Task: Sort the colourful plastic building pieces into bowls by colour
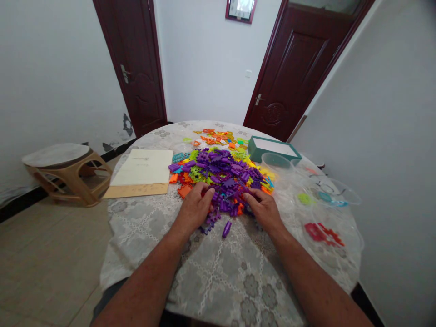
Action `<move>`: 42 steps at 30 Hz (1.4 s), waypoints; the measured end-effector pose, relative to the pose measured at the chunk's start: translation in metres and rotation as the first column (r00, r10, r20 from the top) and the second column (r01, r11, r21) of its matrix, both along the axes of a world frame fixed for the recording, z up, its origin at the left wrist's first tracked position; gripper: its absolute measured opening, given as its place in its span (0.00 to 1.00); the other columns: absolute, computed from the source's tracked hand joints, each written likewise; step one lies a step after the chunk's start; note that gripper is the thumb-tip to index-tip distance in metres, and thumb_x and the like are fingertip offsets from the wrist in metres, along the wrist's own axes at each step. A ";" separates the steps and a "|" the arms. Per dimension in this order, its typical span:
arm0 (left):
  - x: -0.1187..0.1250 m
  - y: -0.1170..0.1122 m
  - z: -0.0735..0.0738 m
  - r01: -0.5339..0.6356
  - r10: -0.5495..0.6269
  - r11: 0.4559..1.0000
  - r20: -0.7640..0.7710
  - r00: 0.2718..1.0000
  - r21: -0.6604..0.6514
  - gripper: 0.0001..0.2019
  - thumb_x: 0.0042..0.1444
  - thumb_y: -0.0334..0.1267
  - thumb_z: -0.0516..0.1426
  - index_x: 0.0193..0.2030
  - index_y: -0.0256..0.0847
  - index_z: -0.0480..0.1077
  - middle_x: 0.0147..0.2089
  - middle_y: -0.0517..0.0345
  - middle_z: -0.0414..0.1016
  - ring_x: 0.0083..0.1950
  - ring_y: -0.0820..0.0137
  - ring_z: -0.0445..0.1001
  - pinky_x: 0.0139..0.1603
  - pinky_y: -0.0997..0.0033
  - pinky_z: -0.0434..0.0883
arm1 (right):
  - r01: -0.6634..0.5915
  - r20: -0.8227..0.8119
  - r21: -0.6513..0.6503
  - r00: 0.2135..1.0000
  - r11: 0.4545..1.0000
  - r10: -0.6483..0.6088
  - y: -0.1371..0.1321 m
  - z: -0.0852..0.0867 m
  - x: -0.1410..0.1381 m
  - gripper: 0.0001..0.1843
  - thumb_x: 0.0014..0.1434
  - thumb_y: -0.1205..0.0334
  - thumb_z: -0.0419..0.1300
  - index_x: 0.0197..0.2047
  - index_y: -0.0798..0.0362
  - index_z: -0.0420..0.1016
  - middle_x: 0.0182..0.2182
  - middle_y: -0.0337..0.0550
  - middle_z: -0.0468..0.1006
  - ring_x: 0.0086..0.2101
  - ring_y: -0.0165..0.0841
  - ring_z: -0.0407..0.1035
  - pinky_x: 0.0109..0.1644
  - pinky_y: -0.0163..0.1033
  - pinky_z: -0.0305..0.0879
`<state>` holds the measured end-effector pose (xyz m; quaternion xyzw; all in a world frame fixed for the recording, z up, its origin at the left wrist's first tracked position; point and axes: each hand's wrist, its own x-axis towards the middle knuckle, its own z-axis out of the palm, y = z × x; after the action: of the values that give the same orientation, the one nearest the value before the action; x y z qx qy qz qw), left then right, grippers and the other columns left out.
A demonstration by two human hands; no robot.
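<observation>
A big pile of plastic interlocking pieces (223, 175), mostly purple with orange, green and yellow, lies in the middle of the round table (218, 272). My left hand (195, 206) rests palm down on the near left edge of the pile, fingers bent over purple pieces. My right hand (264, 209) lies at the near right edge, fingers curled among the pieces. Whether either hand grips a piece is hidden. One loose purple piece (226, 228) sits between my wrists.
A cream booklet on a brown envelope (143, 172) lies at the left. A teal box (274, 149) and clear plastic tubs (327, 195) with red, green and blue pieces stand at the right. A wooden stool (64, 170) is on the floor at the left.
</observation>
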<state>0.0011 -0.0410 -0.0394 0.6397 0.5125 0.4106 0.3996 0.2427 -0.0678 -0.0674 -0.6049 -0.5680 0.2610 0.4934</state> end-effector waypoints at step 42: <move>0.005 -0.008 0.005 0.293 0.001 0.894 0.655 0.756 -0.339 0.14 0.59 0.36 0.64 0.50 0.41 0.70 0.50 0.50 0.80 0.46 0.68 0.83 0.44 0.69 0.83 | -0.100 0.298 0.123 0.953 0.987 0.059 -0.008 0.003 -0.014 0.11 0.69 0.55 0.58 0.45 0.49 0.80 0.41 0.48 0.81 0.43 0.42 0.74 0.50 0.47 0.71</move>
<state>0.0062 -0.0488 -0.0345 0.3984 0.3686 0.4495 0.7094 0.2289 -0.0759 -0.0643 -0.5781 -0.6755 0.1485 0.4331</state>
